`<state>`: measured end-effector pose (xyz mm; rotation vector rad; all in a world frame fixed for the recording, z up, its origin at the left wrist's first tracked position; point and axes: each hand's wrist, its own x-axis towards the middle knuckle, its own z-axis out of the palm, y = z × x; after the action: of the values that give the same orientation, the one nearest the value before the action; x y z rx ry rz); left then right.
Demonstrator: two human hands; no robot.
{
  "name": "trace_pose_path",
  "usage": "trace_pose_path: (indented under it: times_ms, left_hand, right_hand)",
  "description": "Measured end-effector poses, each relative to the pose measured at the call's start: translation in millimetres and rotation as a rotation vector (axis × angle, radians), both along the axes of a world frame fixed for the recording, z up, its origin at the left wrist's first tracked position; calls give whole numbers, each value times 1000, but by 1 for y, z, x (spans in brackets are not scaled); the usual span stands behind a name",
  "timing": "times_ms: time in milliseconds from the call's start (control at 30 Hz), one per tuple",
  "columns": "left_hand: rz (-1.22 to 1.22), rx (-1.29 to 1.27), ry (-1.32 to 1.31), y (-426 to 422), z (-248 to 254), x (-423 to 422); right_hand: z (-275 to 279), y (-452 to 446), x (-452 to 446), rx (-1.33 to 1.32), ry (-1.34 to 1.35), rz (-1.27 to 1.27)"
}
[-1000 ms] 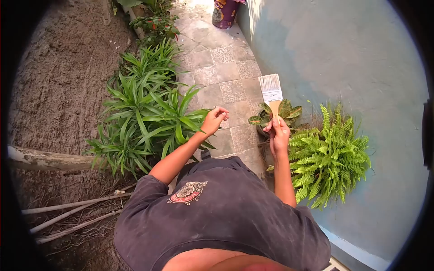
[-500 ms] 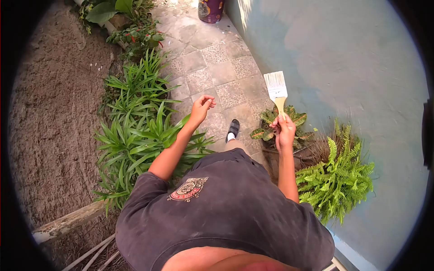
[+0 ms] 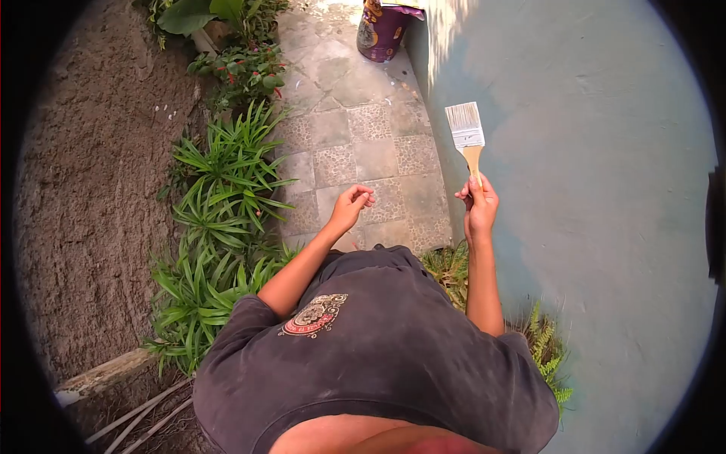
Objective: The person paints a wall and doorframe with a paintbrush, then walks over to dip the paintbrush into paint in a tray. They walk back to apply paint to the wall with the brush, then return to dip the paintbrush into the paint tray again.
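My right hand (image 3: 481,206) grips the wooden handle of a flat paintbrush (image 3: 465,129), held upright with its pale bristles pointing away from me. White paint covers the brush's metal band. The brush is in front of the grey-blue wall (image 3: 590,166), and I cannot see it touching the wall. Over the tiled path, my left hand (image 3: 352,209) hangs in the air with its fingers loosely bent and apart. Nothing shows in it.
A purple bucket (image 3: 380,34) stands far up the tiled path (image 3: 333,129), close to the wall. Leafy plants (image 3: 219,166) line the path's left side, with bare soil (image 3: 91,189) beyond. A fern (image 3: 546,344) grows by the wall at my right.
I have moved forward along the path, so the bucket is nearer and the plants have slid back past me. The paintbrush stays in my right hand. My left hand sits slightly lower in view.
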<state>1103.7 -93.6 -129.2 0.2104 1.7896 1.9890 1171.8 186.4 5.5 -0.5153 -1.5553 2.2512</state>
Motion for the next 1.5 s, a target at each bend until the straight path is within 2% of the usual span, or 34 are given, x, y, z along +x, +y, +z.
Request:
trace_pose_path:
  times_ms: [167, 267, 467, 533, 833, 967, 1133, 1200, 1500]
  left_hand:
    - [90, 22, -15, 27, -2, -65]
    - [61, 62, -56, 46, -17, -109]
    - [61, 81, -50, 65, 8, -232]
    - [82, 62, 32, 68, 24, -279]
    - [-73, 105, 125, 139, 23, -421]
    - [-8, 125, 109, 181, 13, -484]
    - [87, 169, 60, 226, 26, -534]
    - [3, 151, 76, 231, 28, -549]
    - [40, 176, 44, 187, 18, -685]
  right_hand:
    - [-6, -6, -78, 35, 3, 88]
    - [-13, -10, -131, 57, 41, 120]
    - [-19, 5, -244, -10, 13, 119]
    - [-20, 20, -277, -9, 10, 114]
    - [-29, 91, -408, -20, -3, 45]
    - [-33, 135, -470, 27, -38, 122]
    - [-12, 177, -562, 115, -3, 168]
    - [-4, 182, -591, 135, 15, 186]
    - [-14, 137, -769, 251, 6, 206]
